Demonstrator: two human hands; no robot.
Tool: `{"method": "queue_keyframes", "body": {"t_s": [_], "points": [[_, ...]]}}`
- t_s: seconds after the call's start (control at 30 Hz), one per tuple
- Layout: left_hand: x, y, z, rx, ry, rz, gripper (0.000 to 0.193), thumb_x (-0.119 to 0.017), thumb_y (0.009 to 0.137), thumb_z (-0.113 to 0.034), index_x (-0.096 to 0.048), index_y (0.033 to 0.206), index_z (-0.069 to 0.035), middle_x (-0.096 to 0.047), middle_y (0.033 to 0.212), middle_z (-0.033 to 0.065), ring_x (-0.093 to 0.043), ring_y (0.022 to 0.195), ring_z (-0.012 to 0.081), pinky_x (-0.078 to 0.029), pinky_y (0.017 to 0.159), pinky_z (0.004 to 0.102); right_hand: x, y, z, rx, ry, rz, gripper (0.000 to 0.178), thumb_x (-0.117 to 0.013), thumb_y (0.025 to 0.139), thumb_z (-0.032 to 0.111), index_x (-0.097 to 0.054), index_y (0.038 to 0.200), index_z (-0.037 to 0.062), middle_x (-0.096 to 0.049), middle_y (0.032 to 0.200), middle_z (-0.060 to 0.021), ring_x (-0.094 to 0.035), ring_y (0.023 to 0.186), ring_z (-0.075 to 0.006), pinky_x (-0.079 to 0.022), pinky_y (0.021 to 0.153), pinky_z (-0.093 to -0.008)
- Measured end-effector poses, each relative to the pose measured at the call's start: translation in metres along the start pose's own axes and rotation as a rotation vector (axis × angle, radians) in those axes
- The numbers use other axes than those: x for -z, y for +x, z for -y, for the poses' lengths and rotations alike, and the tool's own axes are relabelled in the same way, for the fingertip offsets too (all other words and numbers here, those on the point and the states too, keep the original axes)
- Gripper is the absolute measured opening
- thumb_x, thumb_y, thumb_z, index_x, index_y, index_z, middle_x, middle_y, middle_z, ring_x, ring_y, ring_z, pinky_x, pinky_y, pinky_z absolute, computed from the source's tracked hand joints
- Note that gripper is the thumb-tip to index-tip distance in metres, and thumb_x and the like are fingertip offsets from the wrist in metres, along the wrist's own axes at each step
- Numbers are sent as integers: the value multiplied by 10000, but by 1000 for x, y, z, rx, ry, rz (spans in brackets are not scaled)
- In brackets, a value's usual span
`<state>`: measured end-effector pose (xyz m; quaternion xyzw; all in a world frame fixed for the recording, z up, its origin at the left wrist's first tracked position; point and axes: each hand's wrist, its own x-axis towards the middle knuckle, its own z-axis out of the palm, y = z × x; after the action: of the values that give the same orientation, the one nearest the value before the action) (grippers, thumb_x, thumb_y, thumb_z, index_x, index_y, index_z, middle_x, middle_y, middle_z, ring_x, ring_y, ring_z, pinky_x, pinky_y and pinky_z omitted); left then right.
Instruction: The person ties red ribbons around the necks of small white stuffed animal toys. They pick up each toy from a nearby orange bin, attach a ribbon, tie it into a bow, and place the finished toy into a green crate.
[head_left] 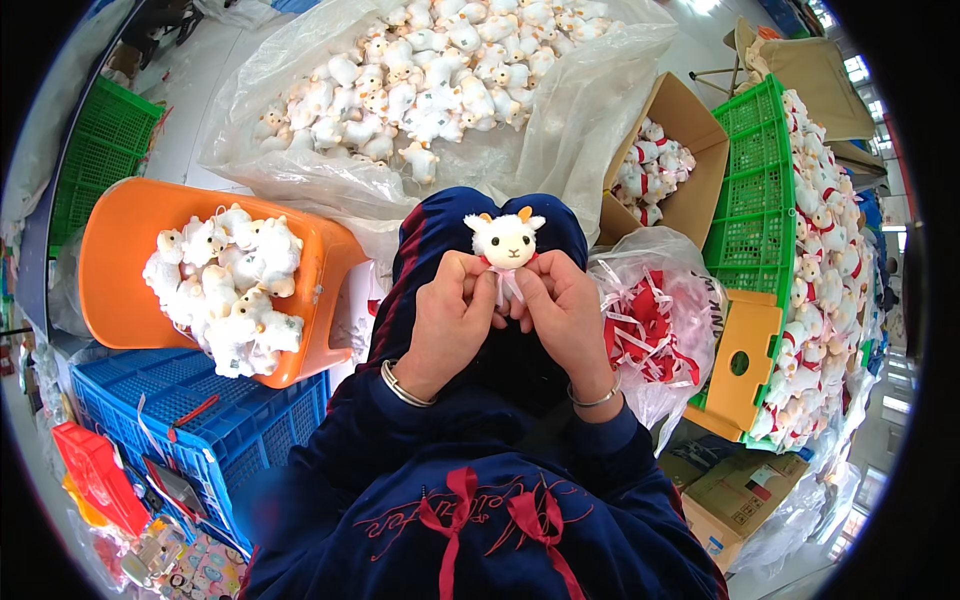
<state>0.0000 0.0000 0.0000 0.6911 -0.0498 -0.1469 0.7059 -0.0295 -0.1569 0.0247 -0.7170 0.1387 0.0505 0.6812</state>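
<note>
Toy in hand: white plush toy [505,240] with tan horns, face up between the two hands, in front of the dark trousers [420,235]; the clock below is centred on it, twelve pointing away from the wearer
Neck: pale pink ribbon [509,288] hanging under the chin; a little red shows at either side
Left hand [440,315]: at seven o'clock; thumb and forefinger pinched together at the neck, other fingers curled in
Right hand [565,318]: at five o'clock; a matching closed pinch; exactly which layer either one grips, I cannot tell
Ribbon bag [650,340]: clear plastic, red and pale strips tangled inside; four o'clock, just beside the right wrist
Orange chair [115,260]: nine o'clock, bearing loose white toys [235,280]
Big pile [430,85]: eleven o'clock, on clear sheeting
Risks: uneven pull could leave the ribbon lopsided; a slack pinch could let it slip; fluff caught beneath might bunch it; a sleeve could snag the tangled strips
</note>
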Motion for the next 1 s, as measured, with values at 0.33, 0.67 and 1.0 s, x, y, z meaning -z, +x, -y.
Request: {"method": "queue_keyframes", "body": {"t_s": [0.33, 0.67, 1.0], "points": [[4, 5, -8, 52, -80, 46, 137, -666, 1016, -101, -613, 985, 22, -731, 782, 73, -688, 661, 74, -563, 578, 231, -8, 0, 6, 36, -27, -1, 122, -617, 1015, 82, -617, 967, -30, -688, 726, -43, -601, 596, -60, -465, 527, -227], [10, 2, 1, 79, -226, 137, 106, -558, 1076, -105, -569, 1078, 0, -722, 926, 87, -716, 760, 104, -600, 640, 232, -4, -1, 7, 41, -83, -23, 107, -624, 995, 61, -614, 953, -36, -700, 723, -61, -637, 627, -88, -507, 583, -247], [11, 5, -1, 230, -286, 95, 148, -617, 1053, -141, -597, 1007, -2, -708, 813, 74, -692, 668, 90, -578, 583, 232, -5, 0, 13, 23, -103, -5, 139, -626, 1007, 86, -638, 990, -52, -727, 776, -84, -646, 633, -87, -509, 582, -244]]}}
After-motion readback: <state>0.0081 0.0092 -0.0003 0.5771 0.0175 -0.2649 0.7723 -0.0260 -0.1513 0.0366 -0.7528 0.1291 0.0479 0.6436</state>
